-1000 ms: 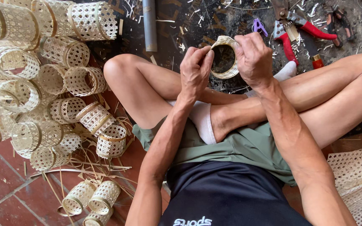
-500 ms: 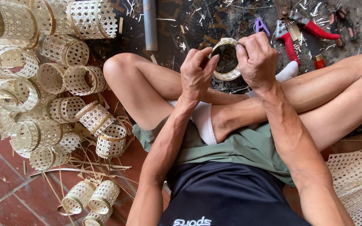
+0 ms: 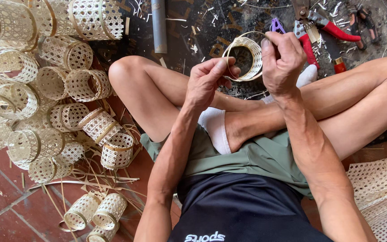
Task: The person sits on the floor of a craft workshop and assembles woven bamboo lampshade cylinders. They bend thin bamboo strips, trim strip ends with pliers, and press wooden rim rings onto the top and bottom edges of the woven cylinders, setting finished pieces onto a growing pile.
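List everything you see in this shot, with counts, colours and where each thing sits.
Small woven bamboo ring: one, pale tan, held up between both hands.
Woven bamboo cylinders: a large pile, too many to count, pale tan, on the floor at the left.
Red-handled pruning shears: one clear pair, top right on the dark ground.
Grey tube: one, top centre.
Woven bamboo sheet: one, pale, bottom right.
Loose bamboo strips: several, tan, lower left.
Left hand: pinches the ring's near edge.
Right hand: grips the ring's right side.
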`<state>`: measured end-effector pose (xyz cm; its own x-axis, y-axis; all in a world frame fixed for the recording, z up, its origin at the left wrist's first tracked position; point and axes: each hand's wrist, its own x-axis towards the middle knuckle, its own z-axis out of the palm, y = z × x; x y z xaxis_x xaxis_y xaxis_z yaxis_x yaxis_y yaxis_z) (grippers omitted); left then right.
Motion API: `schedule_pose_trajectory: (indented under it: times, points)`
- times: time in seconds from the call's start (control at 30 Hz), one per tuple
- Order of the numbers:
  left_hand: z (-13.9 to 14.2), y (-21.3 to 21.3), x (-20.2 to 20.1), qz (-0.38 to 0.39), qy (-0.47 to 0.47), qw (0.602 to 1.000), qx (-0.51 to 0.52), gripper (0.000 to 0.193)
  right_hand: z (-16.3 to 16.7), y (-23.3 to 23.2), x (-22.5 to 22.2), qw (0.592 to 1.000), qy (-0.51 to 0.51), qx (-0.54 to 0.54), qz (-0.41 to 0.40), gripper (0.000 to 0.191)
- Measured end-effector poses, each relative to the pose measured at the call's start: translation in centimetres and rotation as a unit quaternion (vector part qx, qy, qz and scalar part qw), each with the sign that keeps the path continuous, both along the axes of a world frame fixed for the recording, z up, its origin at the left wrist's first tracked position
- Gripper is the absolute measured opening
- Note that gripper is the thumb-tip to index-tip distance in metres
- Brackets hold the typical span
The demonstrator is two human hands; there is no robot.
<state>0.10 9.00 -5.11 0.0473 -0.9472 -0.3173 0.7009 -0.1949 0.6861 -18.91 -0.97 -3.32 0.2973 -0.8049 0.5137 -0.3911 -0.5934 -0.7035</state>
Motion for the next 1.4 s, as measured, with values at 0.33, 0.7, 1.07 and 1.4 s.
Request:
schedule_pose_trajectory:
  times: [0.33,0.7,1.07,1.4]
  points:
    - [0.1,0.2,-0.6,-0.022,0.108,0.991,-0.076,0.024,1.3,0.4,-0.2,0.999,-0.027,0.048,0.003,0.014]
    - [1.3,0.4,-0.7,0.033,-0.092,0.995,-0.037,0.029,1.5,-0.1,-0.8,0.998,0.036,-0.010,0.045,0.017]
    - [0.4,-0.5,-2.5,0.127,-0.621,0.772,-0.051,0.033,-0.6,0.6,0.5,0.998,0.062,0.008,0.029,0.016]
    - [0.5,-1.7,-2.1,0.143,-0.591,0.793,-0.036,0.011,-1.4,0.2,0.4,0.998,0.044,0.004,0.034,0.014]
